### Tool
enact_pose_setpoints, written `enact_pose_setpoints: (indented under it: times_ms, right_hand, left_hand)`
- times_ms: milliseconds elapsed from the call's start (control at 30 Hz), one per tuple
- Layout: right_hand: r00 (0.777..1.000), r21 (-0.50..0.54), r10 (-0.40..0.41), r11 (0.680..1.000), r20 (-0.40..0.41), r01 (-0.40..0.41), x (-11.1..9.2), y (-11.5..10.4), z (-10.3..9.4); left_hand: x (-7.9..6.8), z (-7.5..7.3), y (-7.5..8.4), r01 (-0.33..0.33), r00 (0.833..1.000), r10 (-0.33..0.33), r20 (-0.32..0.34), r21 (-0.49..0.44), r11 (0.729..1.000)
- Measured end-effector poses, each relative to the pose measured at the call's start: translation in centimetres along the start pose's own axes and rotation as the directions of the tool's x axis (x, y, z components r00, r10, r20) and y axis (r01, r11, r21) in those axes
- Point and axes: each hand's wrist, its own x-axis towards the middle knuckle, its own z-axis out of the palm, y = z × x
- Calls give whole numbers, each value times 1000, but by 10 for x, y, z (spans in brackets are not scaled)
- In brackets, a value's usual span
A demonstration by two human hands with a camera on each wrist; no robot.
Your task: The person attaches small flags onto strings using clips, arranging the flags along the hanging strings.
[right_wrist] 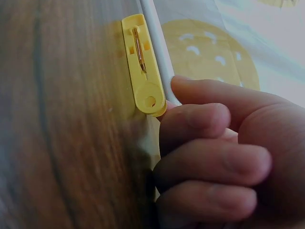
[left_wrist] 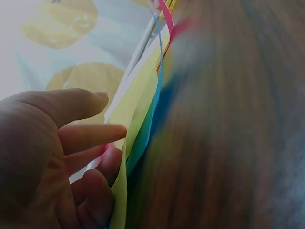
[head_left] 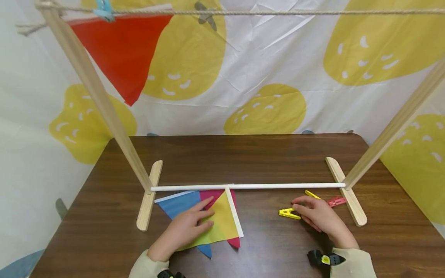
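My left hand (head_left: pixel 189 227) rests with fingers spread on a yellow triangular pennant (head_left: pixel 224 220) with a white top band. A blue pennant (head_left: pixel 180 203) and a dark pink pennant (head_left: pixel 234 242) lie partly beneath it. In the left wrist view, the left fingers (left_wrist: pixel 93 138) lie against the yellow cloth (left_wrist: pixel 138 102). My right hand (head_left: pixel 320 216) is loosely bent, its fingertips at one end of a yellow clothespin (head_left: pixel 289 213). The right wrist view shows that clothespin (right_wrist: pixel 143 64) beside the fingers; no firm pinch shows.
Beyond the right hand lie another yellow clothespin (head_left: pixel 312 194) and a pink clothespin (head_left: pixel 336 201). A wooden frame (head_left: pixel 101 100) has a white crossbar (head_left: pixel 278 186) low down and a rope (head_left: pixel 278 12) above. On the rope hangs a red pennant (head_left: pixel 121 50) beside a blue clothespin (head_left: pixel 104 11).
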Motion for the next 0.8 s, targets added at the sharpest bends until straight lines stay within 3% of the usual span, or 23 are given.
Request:
enact_pose_setpoints:
  times_ms: [267,533,800]
  right_hand:
    - [997,100,3,995,83,-11,0,2,0]
    - [989,77,-36,997,143,26,2,3,0]
    - [985,78,-43,996,168,30,2,5,-1]
  left_hand:
    - [-2,1,3,-30,999,29,29,48,998]
    - [-1,4,7,-7,999,0,44,156,988]
    - [1,5,9,78,997,-77,-19,98,992]
